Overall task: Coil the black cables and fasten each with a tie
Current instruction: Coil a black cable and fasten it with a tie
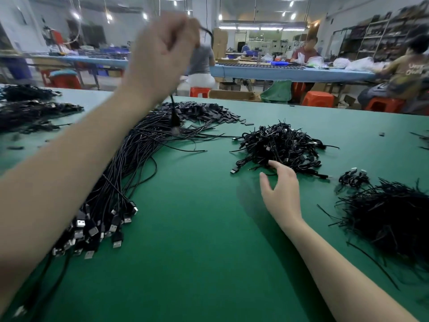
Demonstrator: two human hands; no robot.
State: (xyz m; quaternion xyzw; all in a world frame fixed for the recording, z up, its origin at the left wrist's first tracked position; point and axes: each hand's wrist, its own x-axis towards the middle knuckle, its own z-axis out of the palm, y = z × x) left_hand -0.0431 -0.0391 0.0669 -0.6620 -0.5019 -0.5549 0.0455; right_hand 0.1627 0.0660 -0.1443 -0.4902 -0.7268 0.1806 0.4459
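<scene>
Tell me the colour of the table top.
Green table top, seen in the head view.

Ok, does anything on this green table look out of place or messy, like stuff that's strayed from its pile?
Mostly sorted piles. A few small black pieces lie loose on the green table just past the heap of black pieces, and one more sits alone far right. Nothing looks damaged; the left hand holds a cable aloft.

Matt green table cover (209, 252); cables (130, 163) glossy black, metal plugs (116, 244).

Bright overhead workshop light, wide-angle view.
Ceiling lamps (262, 27) glare; raised left hand (162, 52) motion-blurred; soft shadows; edges bend and blur.
</scene>
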